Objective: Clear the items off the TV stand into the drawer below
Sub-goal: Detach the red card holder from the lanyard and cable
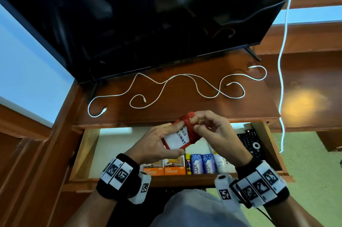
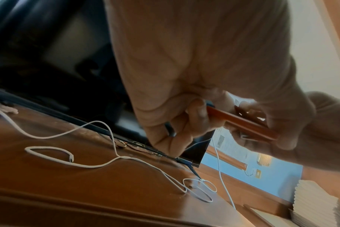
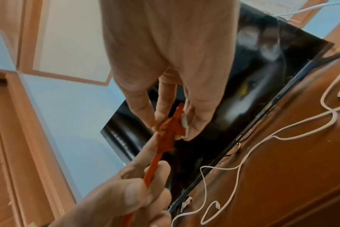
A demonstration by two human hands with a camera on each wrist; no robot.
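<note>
A red-framed card holder (image 1: pixel 176 138) with a white printed card and a red strap (image 1: pixel 188 122) wound round it hangs above the open drawer (image 1: pixel 111 145). My left hand (image 1: pixel 157 143) grips its lower edge between thumb and fingers. My right hand (image 1: pixel 207 125) pinches the red strap at the holder's top. In the left wrist view the holder (image 2: pixel 243 121) shows edge-on between both hands. The right wrist view has the strap (image 3: pixel 170 130) pinched at my fingertips. Two white cables (image 1: pixel 185 86) lie loose on the wooden TV stand (image 1: pixel 185 108).
A black TV (image 1: pixel 138 23) stands at the back of the stand. The drawer holds orange charger boxes (image 1: pixel 164 168), blue soap packs (image 1: pixel 201 163) and a black remote (image 1: pixel 249 143). Another white cord (image 1: pixel 282 78) hangs down at the right. Green floor lies to the right.
</note>
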